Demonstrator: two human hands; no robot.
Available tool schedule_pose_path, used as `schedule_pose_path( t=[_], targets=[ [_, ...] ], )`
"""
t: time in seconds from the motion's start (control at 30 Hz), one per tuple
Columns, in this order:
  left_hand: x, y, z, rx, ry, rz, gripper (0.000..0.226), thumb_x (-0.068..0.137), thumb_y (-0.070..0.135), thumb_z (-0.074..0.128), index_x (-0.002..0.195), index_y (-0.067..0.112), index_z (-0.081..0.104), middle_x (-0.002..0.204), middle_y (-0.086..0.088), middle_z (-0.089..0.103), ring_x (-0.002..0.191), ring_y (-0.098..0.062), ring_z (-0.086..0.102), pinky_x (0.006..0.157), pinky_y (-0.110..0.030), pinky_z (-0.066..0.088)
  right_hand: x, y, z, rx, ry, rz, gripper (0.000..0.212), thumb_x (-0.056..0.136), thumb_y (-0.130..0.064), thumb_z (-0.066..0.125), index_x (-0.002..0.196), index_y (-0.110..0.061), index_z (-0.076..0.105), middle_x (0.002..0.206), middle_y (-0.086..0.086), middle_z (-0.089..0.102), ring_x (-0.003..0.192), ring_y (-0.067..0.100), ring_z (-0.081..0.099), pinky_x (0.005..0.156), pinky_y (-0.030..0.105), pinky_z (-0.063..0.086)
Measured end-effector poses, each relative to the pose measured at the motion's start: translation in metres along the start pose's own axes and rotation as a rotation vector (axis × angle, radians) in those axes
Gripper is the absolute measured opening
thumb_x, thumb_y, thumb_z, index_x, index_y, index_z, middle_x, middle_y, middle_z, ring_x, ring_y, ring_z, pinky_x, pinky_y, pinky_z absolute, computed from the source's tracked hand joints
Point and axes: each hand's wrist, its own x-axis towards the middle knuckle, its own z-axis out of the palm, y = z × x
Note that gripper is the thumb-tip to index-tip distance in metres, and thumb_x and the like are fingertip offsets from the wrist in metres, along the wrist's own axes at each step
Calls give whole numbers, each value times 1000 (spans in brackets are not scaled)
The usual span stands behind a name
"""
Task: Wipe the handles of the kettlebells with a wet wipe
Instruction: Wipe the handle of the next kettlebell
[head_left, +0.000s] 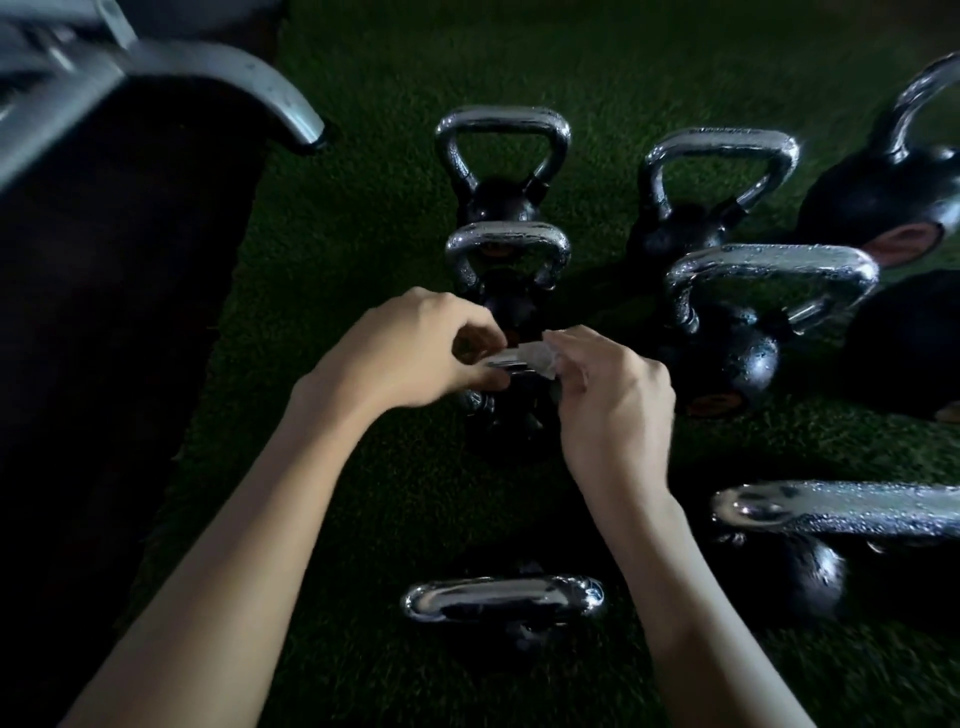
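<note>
Several black kettlebells with shiny chrome handles stand on dark green turf. My left hand (410, 353) and my right hand (608, 400) meet above a kettlebell in the left column, both pinching a small white wet wipe (524, 356) stretched between their fingertips. That kettlebell (498, 426) is mostly hidden under my hands. A handle (506, 247) shows just beyond my hands, and another handle (504, 597) lies nearest to me. To the right stands a larger kettlebell (769, 270) with a wet-looking handle.
A dark bench or machine with a grey metal frame (223, 67) fills the left side. More kettlebells (722, 150) crowd the right, including a big one (893, 192) at the far right and a handle (841, 509) at lower right. Turf (363, 493) shows between.
</note>
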Motion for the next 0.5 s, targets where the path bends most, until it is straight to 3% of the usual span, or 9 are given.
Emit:
schedule_pose_path(
  t=[0.13,0.3,0.5],
  targets=[
    [-5,0,-1,133,68,-22,34,76,67,75,104,49,71,91,16,67,80,-4,63,58,-21,42,6,-6,9,25,-69,-13,32,92,-6,61,108,-28,79,101,-15,77,87,18,74,72,44,58],
    [-20,-3,1,256,56,-67,37,79,71,66,111,53,65,83,13,46,66,-6,52,52,-24,33,-1,13,1,41,-48,117,24,102,-19,60,115,-31,77,106,-18,77,91,12,74,70,38,61],
    [-32,-15,3,285,89,-85,42,79,75,57,114,54,65,75,16,43,63,2,44,51,-23,31,-9,-14,8,-29,0,-55,28,95,-8,65,105,-30,79,108,-26,73,73,9,72,52,26,53]
  ],
)
